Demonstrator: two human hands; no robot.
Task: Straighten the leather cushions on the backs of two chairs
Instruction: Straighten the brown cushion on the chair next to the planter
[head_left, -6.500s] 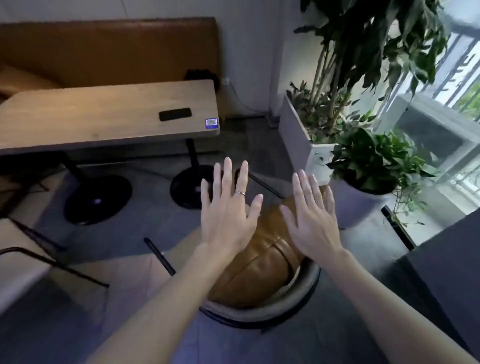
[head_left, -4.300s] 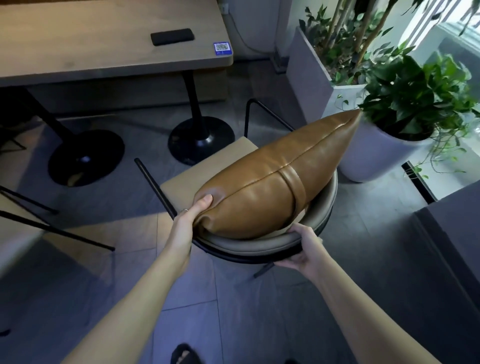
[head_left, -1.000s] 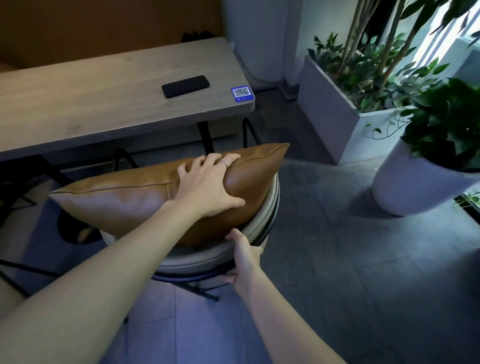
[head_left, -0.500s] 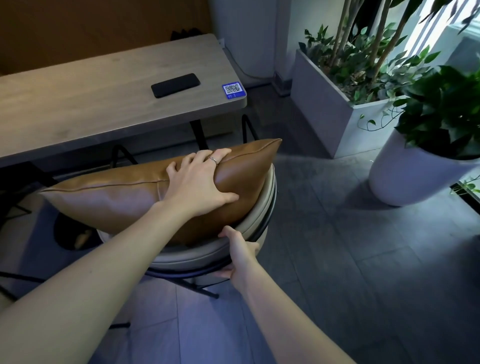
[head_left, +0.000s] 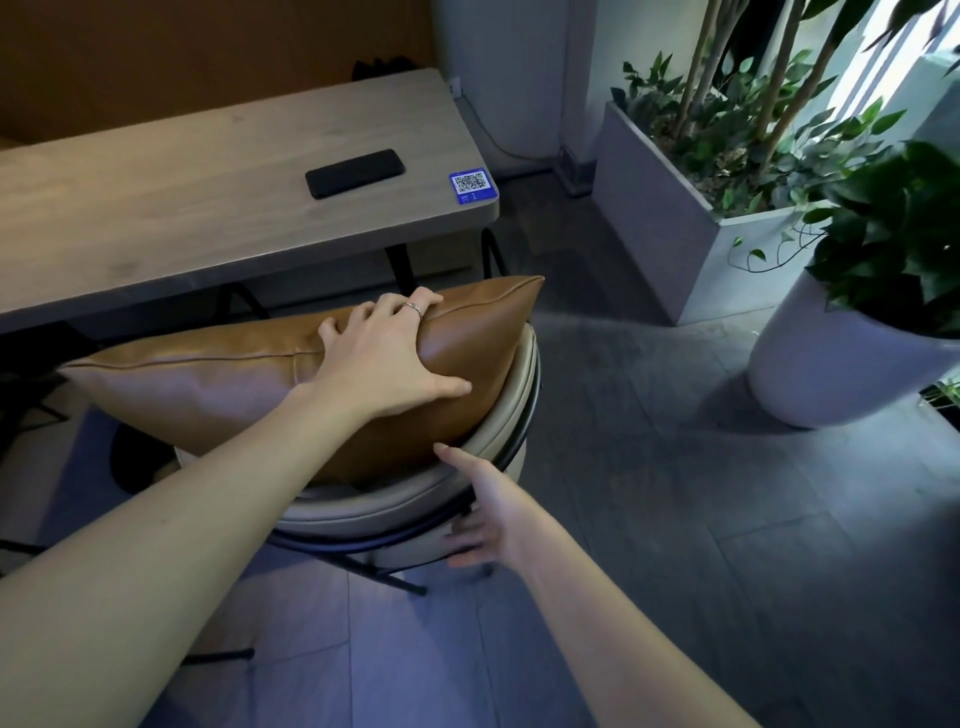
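Head view: one leather cushion (head_left: 208, 384) under the clasping left hand (head_left: 384, 358); right hand (head_left: 488, 514) open at one chair back (head_left: 395, 504).

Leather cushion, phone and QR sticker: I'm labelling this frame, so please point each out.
leather cushion (head_left: 208, 384), head view, its near face left of the hand.
phone (head_left: 355, 173), head view, screen centre.
QR sticker (head_left: 471, 185), head view, printed code.

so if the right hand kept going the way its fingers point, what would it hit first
Most likely the curved beige padded chair back: the right hand already sits at its rim, fingers aimed left into it. Depth is unclear, so contact may already exist.
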